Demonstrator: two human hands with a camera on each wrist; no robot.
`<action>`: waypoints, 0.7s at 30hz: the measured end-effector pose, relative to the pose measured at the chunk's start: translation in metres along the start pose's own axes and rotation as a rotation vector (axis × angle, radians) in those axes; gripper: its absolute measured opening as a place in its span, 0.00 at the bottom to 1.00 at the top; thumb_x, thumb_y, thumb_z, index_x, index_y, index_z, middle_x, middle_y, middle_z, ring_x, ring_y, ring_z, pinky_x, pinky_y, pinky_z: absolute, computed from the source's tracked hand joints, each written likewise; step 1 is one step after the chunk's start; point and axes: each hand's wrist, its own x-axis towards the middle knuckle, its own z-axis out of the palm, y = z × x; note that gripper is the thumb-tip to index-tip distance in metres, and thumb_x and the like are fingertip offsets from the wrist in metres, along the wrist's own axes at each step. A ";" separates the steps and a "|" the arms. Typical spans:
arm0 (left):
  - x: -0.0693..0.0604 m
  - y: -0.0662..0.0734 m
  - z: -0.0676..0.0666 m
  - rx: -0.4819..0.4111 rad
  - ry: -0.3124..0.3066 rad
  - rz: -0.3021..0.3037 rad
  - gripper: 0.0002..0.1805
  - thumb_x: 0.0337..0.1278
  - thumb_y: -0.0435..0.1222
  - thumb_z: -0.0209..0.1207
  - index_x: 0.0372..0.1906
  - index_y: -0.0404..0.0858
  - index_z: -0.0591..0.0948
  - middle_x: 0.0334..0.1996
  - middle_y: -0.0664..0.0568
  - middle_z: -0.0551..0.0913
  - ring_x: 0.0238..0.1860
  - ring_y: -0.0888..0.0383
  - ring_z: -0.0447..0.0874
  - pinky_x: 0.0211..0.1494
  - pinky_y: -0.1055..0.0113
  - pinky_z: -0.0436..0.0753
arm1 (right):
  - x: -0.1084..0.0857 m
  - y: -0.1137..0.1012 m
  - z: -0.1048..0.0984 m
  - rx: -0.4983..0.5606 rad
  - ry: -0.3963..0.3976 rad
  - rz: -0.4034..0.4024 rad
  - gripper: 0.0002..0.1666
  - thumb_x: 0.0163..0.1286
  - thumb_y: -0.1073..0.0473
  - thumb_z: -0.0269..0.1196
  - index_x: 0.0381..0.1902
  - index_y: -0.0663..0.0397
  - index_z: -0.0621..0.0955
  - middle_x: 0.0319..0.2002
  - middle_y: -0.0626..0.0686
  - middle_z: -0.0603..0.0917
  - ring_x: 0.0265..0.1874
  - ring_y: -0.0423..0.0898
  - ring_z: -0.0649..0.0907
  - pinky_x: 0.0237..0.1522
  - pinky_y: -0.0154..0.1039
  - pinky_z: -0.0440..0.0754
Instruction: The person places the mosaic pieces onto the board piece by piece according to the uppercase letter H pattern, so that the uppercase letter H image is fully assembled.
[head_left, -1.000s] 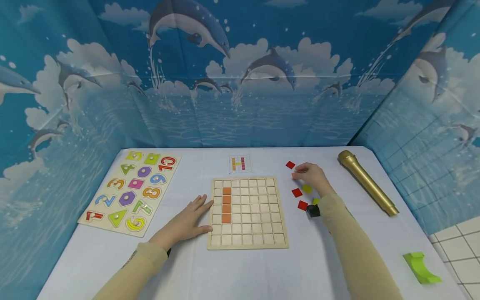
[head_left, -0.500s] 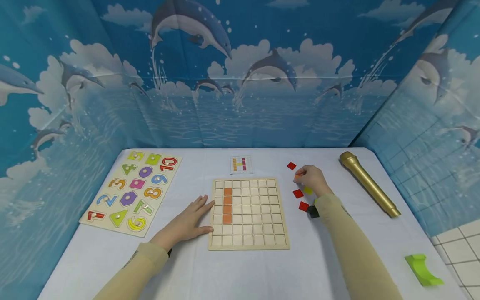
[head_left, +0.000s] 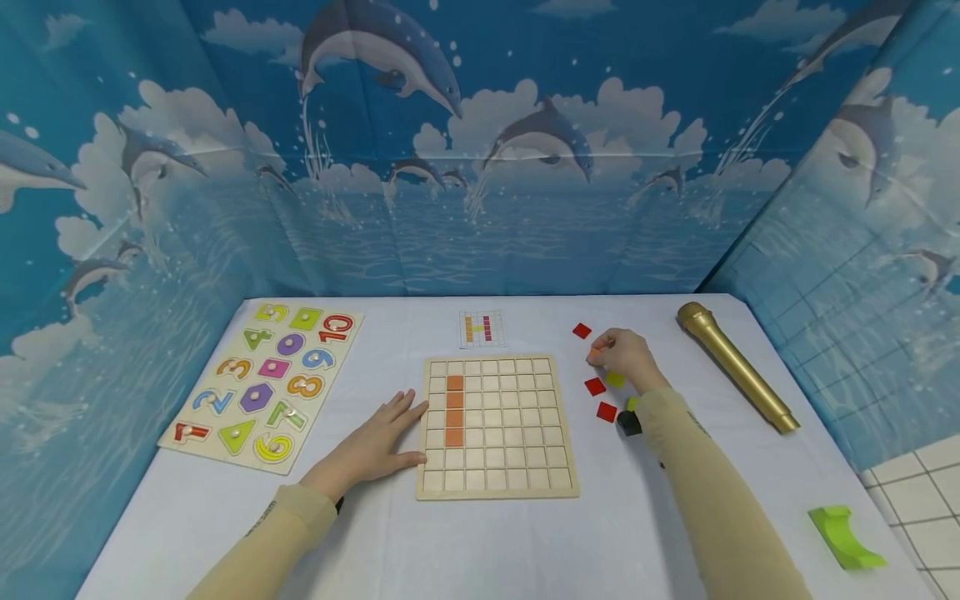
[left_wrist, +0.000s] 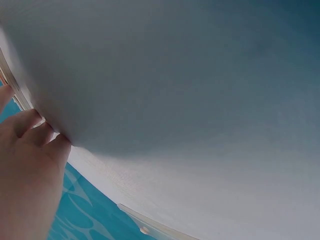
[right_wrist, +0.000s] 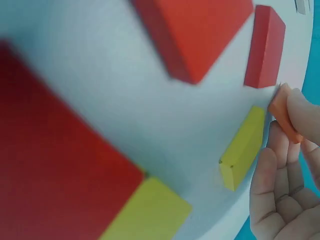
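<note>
My left hand (head_left: 372, 442) lies on the white cloth with spread fingers, its fingertips and thumb at the left edge of the wooden grid board (head_left: 497, 491). In the left wrist view that hand (left_wrist: 30, 170) shows relaxed fingers. One column of the board bears several orange squares (head_left: 454, 401). To the right of the board, my right hand (head_left: 628, 358) pinches an orange piece (head_left: 595, 354); the right wrist view shows this orange piece (right_wrist: 283, 113) between thumb and fingertips. Around that hand lie red pieces (head_left: 595, 387) and yellow pieces (head_left: 615, 380).
Behind the board lies a pattern card (head_left: 483, 329). A number-and-shape puzzle board (head_left: 279, 392) is at the left. On the right are a golden microphone-shaped object (head_left: 735, 364) and a green curved piece (head_left: 845, 537). A dolphin curtain (head_left: 480, 225) hangs behind the table.
My right hand has lowered slightly and tightened its fingers, and the orange piece now shows more clearly in its pinch. The left hand stays at the board's edge.
</note>
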 end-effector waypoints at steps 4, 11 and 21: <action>0.000 0.000 0.000 0.005 0.000 0.001 0.46 0.56 0.57 0.64 0.76 0.44 0.61 0.78 0.41 0.52 0.79 0.42 0.46 0.80 0.47 0.55 | -0.005 -0.001 -0.002 0.029 0.002 -0.030 0.18 0.68 0.55 0.65 0.50 0.60 0.78 0.47 0.61 0.80 0.45 0.54 0.76 0.48 0.45 0.80; 0.001 -0.001 0.000 0.016 0.001 0.003 0.46 0.56 0.57 0.64 0.76 0.44 0.61 0.78 0.40 0.53 0.79 0.42 0.46 0.80 0.47 0.55 | -0.025 -0.015 0.001 0.138 -0.033 -0.139 0.23 0.67 0.51 0.67 0.53 0.59 0.78 0.48 0.59 0.83 0.49 0.53 0.78 0.48 0.41 0.78; 0.000 -0.003 0.002 0.006 0.000 -0.003 0.46 0.56 0.56 0.64 0.76 0.44 0.61 0.78 0.41 0.52 0.79 0.42 0.46 0.80 0.47 0.56 | -0.057 -0.044 0.052 0.234 -0.105 -0.258 0.18 0.61 0.52 0.72 0.46 0.54 0.84 0.38 0.52 0.87 0.40 0.45 0.83 0.43 0.35 0.79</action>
